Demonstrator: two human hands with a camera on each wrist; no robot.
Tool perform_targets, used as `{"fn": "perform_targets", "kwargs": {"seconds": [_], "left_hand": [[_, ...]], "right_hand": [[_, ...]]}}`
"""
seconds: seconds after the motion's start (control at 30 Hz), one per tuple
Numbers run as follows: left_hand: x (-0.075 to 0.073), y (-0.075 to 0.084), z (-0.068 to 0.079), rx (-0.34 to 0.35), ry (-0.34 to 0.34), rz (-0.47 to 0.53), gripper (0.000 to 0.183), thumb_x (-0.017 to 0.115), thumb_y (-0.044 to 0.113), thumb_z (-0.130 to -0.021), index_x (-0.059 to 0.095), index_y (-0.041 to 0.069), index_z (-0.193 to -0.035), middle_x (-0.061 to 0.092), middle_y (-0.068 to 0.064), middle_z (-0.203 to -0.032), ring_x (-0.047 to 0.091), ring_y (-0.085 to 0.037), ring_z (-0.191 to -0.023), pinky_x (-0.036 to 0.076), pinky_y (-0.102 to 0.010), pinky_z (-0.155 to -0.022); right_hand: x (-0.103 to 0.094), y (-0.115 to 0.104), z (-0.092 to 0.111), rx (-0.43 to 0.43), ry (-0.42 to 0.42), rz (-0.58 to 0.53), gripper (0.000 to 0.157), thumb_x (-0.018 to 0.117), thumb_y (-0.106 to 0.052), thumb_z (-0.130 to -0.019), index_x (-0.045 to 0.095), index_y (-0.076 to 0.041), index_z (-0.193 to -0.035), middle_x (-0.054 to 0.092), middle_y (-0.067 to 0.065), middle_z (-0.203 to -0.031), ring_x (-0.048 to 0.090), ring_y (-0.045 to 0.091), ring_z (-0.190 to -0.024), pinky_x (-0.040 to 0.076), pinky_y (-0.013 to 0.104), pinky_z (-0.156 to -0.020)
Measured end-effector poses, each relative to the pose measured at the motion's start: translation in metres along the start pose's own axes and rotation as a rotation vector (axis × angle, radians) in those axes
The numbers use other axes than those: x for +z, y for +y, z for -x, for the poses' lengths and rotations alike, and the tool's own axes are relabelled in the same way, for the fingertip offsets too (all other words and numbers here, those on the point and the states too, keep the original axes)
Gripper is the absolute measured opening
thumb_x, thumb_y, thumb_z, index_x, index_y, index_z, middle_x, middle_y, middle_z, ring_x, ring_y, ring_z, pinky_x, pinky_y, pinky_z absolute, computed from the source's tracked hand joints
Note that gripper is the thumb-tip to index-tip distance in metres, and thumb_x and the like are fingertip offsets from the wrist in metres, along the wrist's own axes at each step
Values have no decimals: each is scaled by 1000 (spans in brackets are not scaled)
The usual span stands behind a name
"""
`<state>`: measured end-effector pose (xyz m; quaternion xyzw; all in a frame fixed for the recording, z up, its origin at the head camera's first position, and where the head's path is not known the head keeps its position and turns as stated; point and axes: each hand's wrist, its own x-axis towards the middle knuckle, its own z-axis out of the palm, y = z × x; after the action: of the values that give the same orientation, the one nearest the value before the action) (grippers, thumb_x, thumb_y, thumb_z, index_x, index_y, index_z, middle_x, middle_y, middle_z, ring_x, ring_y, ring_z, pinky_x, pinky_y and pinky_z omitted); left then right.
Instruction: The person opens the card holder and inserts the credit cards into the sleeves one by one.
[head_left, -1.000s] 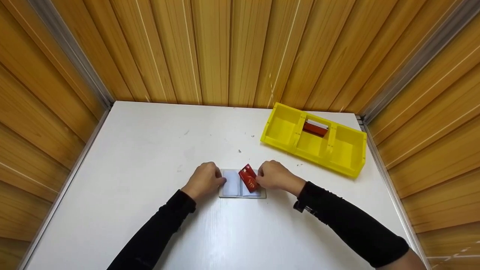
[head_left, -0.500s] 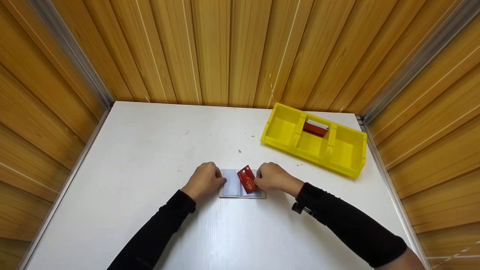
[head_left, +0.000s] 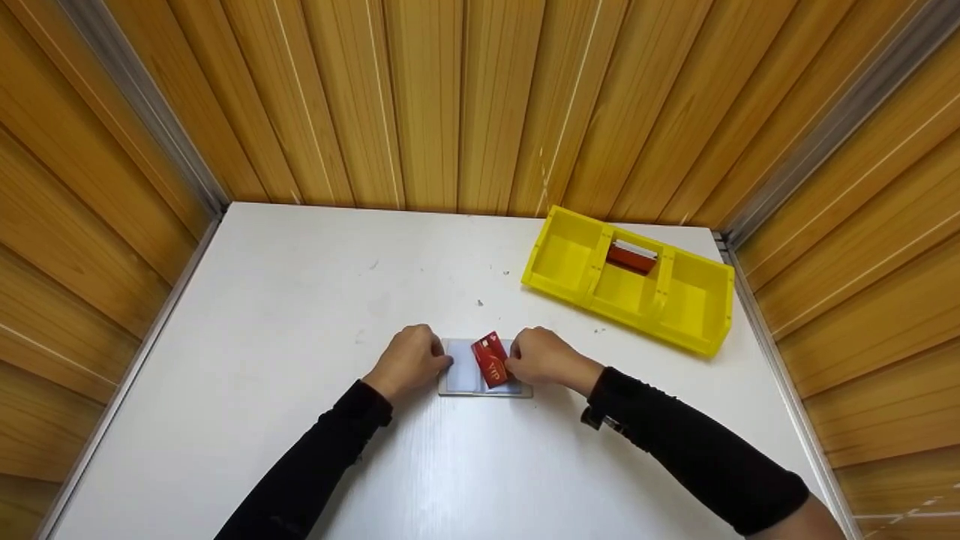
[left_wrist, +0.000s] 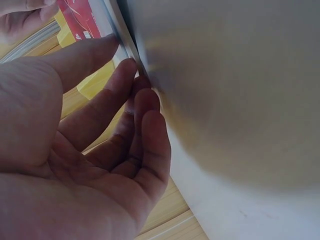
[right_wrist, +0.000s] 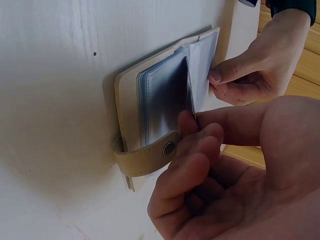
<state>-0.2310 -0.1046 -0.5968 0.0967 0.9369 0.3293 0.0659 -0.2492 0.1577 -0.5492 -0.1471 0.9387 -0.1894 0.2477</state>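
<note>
An opened beige card holder [head_left: 463,367] with clear plastic sleeves lies on the white table. My left hand [head_left: 409,362] pinches its left edge between thumb and fingers, which the left wrist view shows close up. Between the thumb and index finger of my right hand [head_left: 547,358] is a red VIP card [head_left: 491,361], tilted over the right-hand sleeves. In the right wrist view this card shows almost edge-on, standing up from the sleeves [right_wrist: 165,95]. The holder's strap [right_wrist: 145,159], with a metal snap, sticks out beside my right fingers.
A yellow three-compartment tray [head_left: 559,291] stands at the back right of the table [head_left: 337,262]. Its middle compartment holds a stack of red and white cards [head_left: 631,257]. Wood-patterned walls [head_left: 420,105] rise behind and on both sides.
My right hand has shifted slightly left and toward me, carrying the red card further over the middle of the card holder. The left hand has stayed in place.
</note>
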Motion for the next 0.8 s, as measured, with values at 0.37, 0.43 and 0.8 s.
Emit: {"fn": "perform_targets", "kwargs": {"seconds": [0.37, 0.43, 0.8], "left_hand": [[0, -1, 0, -20, -17, 13, 22, 85, 18, -94, 77, 10, -75, 68, 1, -80, 57, -17, -82, 51, -35, -76], [0, -1, 0, -19, -15, 13, 23, 85, 18, -94, 77, 10, -75, 68, 1, -79, 57, -17, -81, 51, -35, -77], [2, 1, -1, -12, -23, 11, 23, 85, 18, -95, 78, 9, -75, 69, 1, -78, 58, -18, -79, 50, -35, -75]], "right_hand": [[5, -6, -2, -39, 53, 47, 27, 72, -24, -97, 75, -12, -73, 61, -1, -71, 56, 20, -76, 44, 34, -70], [5, -7, -3, -35, 56, 55, 27, 72, -24, -97, 75, -12, -74, 62, 1, -73, 57, 21, -77, 45, 36, -70], [6, -15, -3, -22, 46, 76, 31, 71, -27, -100, 74, -12, -72, 63, 1, -71, 58, 22, -77, 47, 37, -71]]}}
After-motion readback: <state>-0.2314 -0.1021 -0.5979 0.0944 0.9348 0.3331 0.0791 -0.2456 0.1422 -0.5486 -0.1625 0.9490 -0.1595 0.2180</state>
